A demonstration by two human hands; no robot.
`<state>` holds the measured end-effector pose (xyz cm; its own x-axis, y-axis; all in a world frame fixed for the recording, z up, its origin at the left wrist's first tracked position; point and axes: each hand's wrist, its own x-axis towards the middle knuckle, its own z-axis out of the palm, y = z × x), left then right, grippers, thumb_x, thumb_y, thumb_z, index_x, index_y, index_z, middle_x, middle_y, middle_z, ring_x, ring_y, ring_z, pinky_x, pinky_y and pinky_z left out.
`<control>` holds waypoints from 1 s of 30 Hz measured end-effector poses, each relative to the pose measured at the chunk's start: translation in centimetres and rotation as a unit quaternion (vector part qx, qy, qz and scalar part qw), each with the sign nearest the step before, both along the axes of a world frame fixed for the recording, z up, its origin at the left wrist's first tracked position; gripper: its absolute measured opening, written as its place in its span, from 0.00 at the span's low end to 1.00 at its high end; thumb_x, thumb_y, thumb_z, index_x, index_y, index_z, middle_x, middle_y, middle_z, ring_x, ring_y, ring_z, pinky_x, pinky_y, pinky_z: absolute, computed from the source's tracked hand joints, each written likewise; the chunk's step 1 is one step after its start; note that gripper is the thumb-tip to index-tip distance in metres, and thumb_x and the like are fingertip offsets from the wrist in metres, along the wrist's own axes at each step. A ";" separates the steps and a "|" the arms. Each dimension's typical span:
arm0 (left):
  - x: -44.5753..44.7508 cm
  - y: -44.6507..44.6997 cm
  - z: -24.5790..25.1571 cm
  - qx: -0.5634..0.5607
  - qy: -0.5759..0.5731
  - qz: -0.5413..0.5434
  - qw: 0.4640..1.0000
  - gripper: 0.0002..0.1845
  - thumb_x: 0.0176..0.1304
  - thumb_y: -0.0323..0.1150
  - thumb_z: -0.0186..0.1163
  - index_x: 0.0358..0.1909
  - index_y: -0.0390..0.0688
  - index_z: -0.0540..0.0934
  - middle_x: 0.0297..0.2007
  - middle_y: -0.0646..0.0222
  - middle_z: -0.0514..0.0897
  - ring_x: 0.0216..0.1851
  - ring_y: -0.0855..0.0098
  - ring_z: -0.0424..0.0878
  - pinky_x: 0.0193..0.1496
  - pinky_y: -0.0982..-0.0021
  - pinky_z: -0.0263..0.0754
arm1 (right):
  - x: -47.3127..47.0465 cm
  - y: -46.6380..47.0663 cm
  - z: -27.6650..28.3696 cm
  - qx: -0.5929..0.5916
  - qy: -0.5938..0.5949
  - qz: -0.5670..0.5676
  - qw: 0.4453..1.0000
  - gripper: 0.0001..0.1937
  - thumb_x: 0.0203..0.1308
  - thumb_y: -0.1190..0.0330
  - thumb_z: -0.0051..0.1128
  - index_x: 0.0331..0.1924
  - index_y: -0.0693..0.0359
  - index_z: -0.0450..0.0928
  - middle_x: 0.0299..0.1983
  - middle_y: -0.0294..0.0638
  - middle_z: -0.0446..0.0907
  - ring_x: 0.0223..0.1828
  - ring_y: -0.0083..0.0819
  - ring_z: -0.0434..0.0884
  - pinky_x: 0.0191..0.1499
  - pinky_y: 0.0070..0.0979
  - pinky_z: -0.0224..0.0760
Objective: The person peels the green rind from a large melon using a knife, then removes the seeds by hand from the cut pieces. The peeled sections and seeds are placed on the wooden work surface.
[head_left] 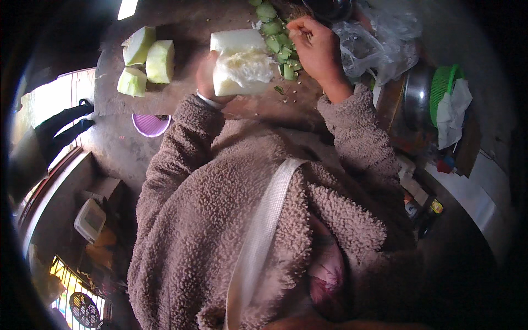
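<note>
My left hand (209, 78) grips the left side of a large peeled piece of white gourd (241, 80), whose fluffy, seedy core faces up. To the right, my right hand (315, 45) is raised over a heap of green peelings (284, 45) with curled fingers; whether something small is between the fingertips cannot be told. Three pale green gourd chunks (160, 62) lie together at the left on the brown work surface (189, 37). Small pale seeds are scattered near the peelings.
A clear plastic bag (379, 45) and a dark bowl (330, 8) are at the upper right. Beyond my right sleeve stand a metal basin (416, 97) and a green plastic basket (443, 93). A purple basket (152, 125) sits below the surface's left edge.
</note>
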<state>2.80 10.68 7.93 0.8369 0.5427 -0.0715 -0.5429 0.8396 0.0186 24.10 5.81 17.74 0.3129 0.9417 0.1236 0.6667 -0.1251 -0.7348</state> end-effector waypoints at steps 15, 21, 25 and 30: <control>-0.8 -1.9 2.5 0.114 0.198 -0.021 0.973 0.34 0.59 0.45 0.57 0.62 0.33 0.62 0.53 0.52 0.75 0.52 0.56 0.76 0.56 0.58 0.71 | -4.1 -1.4 -1.0 -0.031 0.192 0.096 0.976 0.18 0.48 0.77 0.60 0.46 0.63 0.72 0.43 0.40 0.77 0.40 0.28 0.78 0.41 0.28 0.72; -2.1 -1.9 1.0 0.062 0.123 0.002 0.990 0.40 0.54 0.51 0.62 0.61 0.34 0.63 0.54 0.49 0.74 0.54 0.52 0.76 0.56 0.51 0.73 | -0.1 -2.0 -2.2 -0.050 -0.048 0.029 0.997 0.10 0.54 0.76 0.55 0.41 0.62 0.78 0.32 0.45 0.81 0.32 0.32 0.81 0.36 0.27 0.73; -2.4 -1.9 0.6 0.012 0.089 0.002 0.996 0.44 0.50 0.56 0.65 0.61 0.35 0.64 0.54 0.50 0.74 0.53 0.51 0.76 0.55 0.50 0.74 | -1.0 -2.0 0.8 0.004 0.052 0.083 0.995 0.11 0.54 0.74 0.57 0.43 0.63 0.78 0.35 0.41 0.79 0.38 0.31 0.79 0.42 0.26 0.72; -2.0 -2.0 0.6 0.030 0.154 0.024 0.987 0.42 0.53 0.58 0.61 0.61 0.37 0.65 0.52 0.53 0.76 0.51 0.55 0.77 0.55 0.55 0.74 | -5.0 -3.0 5.6 0.060 0.021 0.238 0.969 0.14 0.49 0.72 0.63 0.42 0.61 0.78 0.51 0.47 0.73 0.52 0.38 0.75 0.52 0.30 0.69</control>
<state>0.78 8.67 8.56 0.7534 0.5928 -0.2847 -0.5435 0.8050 0.2381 19.14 2.78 23.38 -0.1470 0.9602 0.2375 0.5974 0.2775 -0.7523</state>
